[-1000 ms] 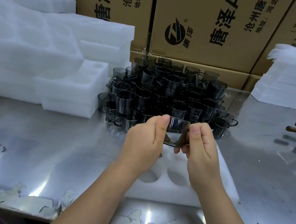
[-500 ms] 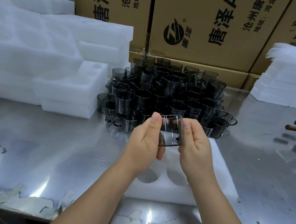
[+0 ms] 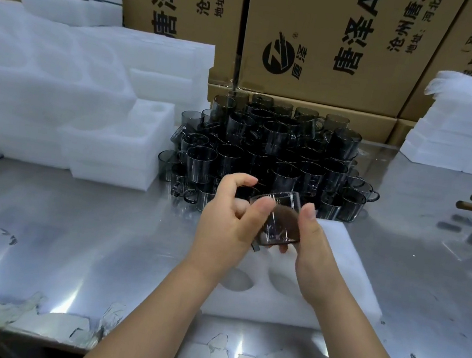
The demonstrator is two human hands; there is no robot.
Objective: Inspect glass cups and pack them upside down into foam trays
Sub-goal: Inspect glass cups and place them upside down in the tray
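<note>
I log one smoky grey glass cup (image 3: 280, 220), tilted, in the air over the white foam tray with round pockets (image 3: 346, 275). My left hand (image 3: 227, 229) and right hand (image 3: 314, 252) both clasp it, fingers curled. A heap of grey glass cups (image 3: 278, 151) stands behind on the steel table (image 3: 67, 230).

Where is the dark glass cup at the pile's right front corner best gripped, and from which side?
Probably by its loop handle, from the right: this upright dark glass cup turns the handle outward over the steel table, while other cups crowd its left.
</note>
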